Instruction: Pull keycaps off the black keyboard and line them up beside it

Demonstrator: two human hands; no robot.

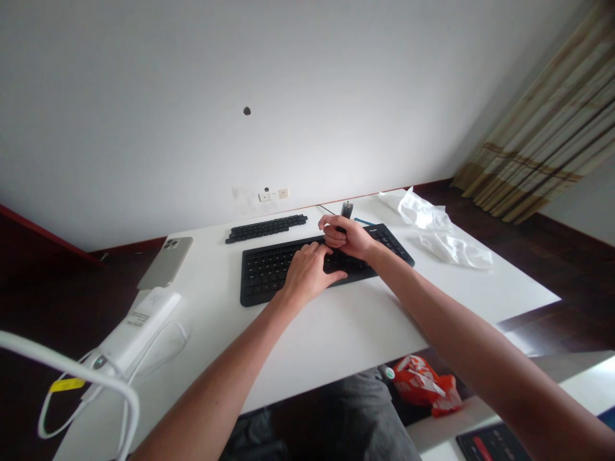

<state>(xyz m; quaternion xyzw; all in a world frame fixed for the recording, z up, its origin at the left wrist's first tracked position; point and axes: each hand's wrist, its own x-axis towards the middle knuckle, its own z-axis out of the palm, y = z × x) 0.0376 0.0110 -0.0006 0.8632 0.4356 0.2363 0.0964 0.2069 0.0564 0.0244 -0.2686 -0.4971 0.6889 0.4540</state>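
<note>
A black keyboard (269, 269) lies on the white table (355, 326). My left hand (307, 274) rests on the middle of its keys, fingers bent downward and pressed on them. Just right of it, my right hand (346, 237) is closed in a fist over the keys around a small dark tool, most of which is hidden by the fingers. Behind the keyboard a row of loose black keycaps (266, 228) lies in a strip. A small dark object (346, 208) stands upright just beyond my right hand.
A phone (166, 262) lies face down at the left. A white power bank with a looped white cable (129, 333) sits at the near left. Crumpled white plastic (439, 234) lies at the right. An orange bag (423, 384) lies on the floor below. Wall sockets (273, 194) are behind.
</note>
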